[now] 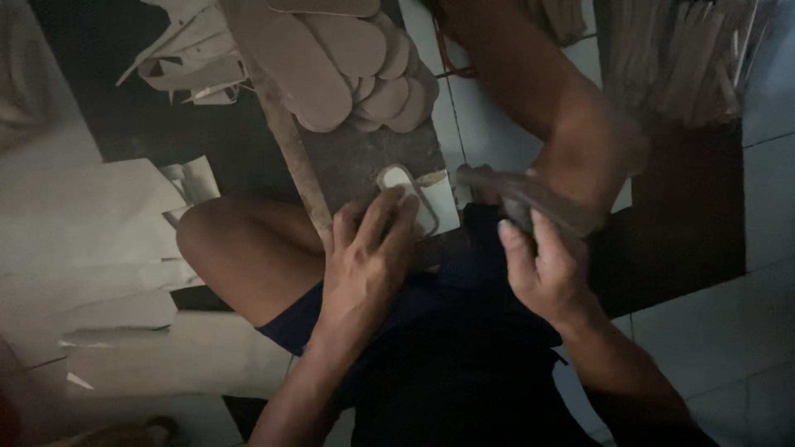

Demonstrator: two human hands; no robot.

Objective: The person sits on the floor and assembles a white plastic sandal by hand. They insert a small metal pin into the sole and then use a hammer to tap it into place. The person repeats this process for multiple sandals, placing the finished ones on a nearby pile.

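On dark slab point(364, 157) between the knees: left hand point(364, 265) pressed flat over pale sheet point(431, 203) with sole-shaped outline. Right hand point(542, 265) closed around blurred tool point(517, 199) (blade unclear). Cut soles point(356, 66) stacked beyond; uncut sheets point(124, 273) left.

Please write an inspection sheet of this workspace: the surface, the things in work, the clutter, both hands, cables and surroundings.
Surface: dark work board on the lap, with a long wooden edge strip.
Things in work: small pale sole-shaped piece on a pale sheet, under the left hand's fingers.
Clutter: pile of cut sole shapes at the board's far end; pale sheets and offcuts on the left.
Hands: left hand pressing flat, no grip; right hand gripping a dark tool, blurred.
Cables: thin red cord, use unclear.
Surroundings: pale tiled floor; bundle of pale strips top right; very dim light.
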